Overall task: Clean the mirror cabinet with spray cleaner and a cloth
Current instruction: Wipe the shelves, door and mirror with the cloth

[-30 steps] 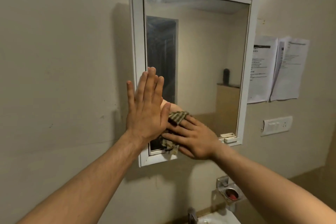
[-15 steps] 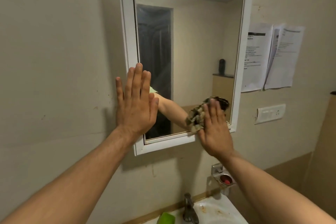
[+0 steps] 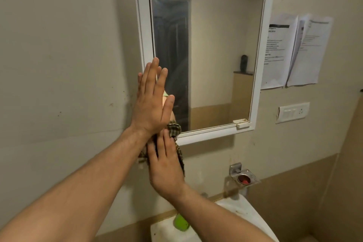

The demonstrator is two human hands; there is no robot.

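A plain beige wall (image 3: 59,45), lightly scuffed and speckled, fills the view. Two printed sheets (image 3: 277,51) hang side by side on its right part, with a white switch plate (image 3: 293,112) below them. Lower down, a darker tan band (image 3: 304,182) runs along the wall, where a metal soap holder (image 3: 244,178) sits above a white basin (image 3: 245,214) carrying a green object (image 3: 180,222)

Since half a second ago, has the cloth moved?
Yes. The cloth slid left along the bottom frame, from near the latch to the left corner.

Sink (image 3: 242,208) at bottom. Green object (image 3: 180,222) sits on its rim. Metal holder (image 3: 243,178) on wall just above sink; switch plate (image 3: 293,112) and papers (image 3: 294,51) higher.
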